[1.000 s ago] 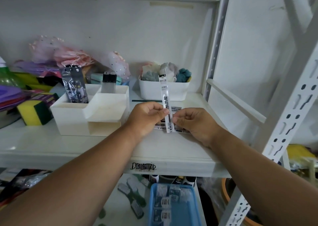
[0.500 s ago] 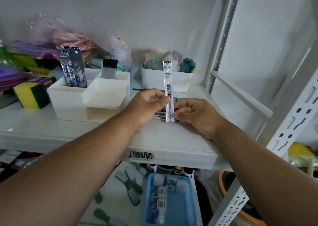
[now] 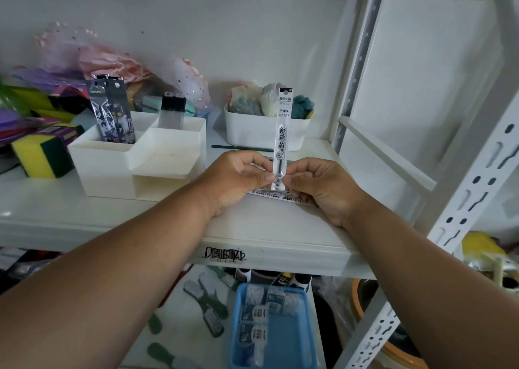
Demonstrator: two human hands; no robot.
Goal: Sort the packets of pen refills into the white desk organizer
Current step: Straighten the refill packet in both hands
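Nearest you, under the shelf (image 3: pixel 280 228): one blue tray (image 3: pixel 292 337) with small wrapped items, too blurred to count or name. Its front edge is cut off by the frame.

Both your hands meet at mid-shelf. Your left hand (image 3: pixel 238 177) pinches the lower end of one upright refill packet (image 3: pixel 282 141) between thumb and forefinger; the remaining fingers curl under, out of sight. Your right hand (image 3: pixel 320 186) pinches the same lower end from the other side, fingertips touching the packet edge. The packet stands near vertical, white with a dark refill inside; small print unreadable.

Flat on the shelf under your hands: more refill packets (image 3: pixel 280 198), mostly covered. Only a printed edge shows, so no count possible.

Left of your hands: one white desk organizer (image 3: pixel 146 157). Its back-left compartment holds dark printed packets (image 3: pixel 112 113), at least two, overlapping. Its back-right compartment holds clear packets with black tops (image 3: pixel 172 110), looks like two, hard to separate. The front tray and the lower slot interior are partly hidden.

Behind the upright packet: one white bin (image 3: pixel 261 132) of bundled cloth-like items, partly blocked. One thin dark stick (image 3: pixel 238 147) lies before it.

Far left: one yellow-green sponge (image 3: pixel 39 155), cut off partly.
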